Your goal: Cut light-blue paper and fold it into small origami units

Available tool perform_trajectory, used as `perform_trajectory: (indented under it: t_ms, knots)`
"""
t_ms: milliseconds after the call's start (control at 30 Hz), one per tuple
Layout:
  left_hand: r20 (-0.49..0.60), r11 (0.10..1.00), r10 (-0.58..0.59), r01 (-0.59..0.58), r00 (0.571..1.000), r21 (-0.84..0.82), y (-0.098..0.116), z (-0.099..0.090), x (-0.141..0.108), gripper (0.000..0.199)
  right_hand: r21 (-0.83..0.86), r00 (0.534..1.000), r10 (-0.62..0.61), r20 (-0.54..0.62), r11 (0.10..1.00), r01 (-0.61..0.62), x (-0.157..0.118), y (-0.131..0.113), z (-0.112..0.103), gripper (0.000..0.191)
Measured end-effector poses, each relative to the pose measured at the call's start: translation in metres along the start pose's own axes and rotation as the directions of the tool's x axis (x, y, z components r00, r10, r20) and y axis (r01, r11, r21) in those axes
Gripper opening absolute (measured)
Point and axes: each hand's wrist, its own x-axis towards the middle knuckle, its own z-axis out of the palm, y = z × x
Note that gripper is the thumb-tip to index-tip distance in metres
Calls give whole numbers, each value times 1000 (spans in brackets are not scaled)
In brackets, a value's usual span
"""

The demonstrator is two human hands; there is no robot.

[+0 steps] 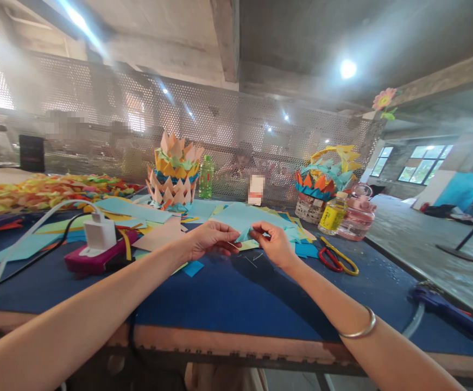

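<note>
Head view: left hand (214, 239) and right hand (275, 243) pinch pale-blue paper (244, 235), partly hidden

Bare hands (210, 239) and forearms (114, 301), a plain silver bangle (370, 327) on the right, perhaps beige clothing (226, 378) below.

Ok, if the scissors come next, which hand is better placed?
The right hand, I'd judge: the scissors lie on its side, nearer to it than to the left hand. Both hands seem to pinch blue paper, so the right would probably have to let go first.
</note>
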Motion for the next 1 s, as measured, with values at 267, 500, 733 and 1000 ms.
perform_trajectory:
  t_ms: [267, 500, 733, 1000]
  knots:
    - [-58, 990, 78, -71, 995, 125, -2, 4, 4, 39, -56, 1000, 12, 2, 998, -12, -1, 2, 0, 30]
    - [-77, 988, 66, -54, 995, 147, -1, 6, 3, 29, -80, 1000, -2, -10, 997, 1, -1, 1, 0, 24]
    - [-59, 987, 59, -50, 997, 150, 0, 7, 2, 22, -113, 1000, -16, -9, 993, 15, -2, -1, 1, 22]
    - [-68, 985, 73, -61, 995, 163, -2, 7, 4, 21, -144, 1000, -25, 8, 989, 26, -1, -1, 0, 23]
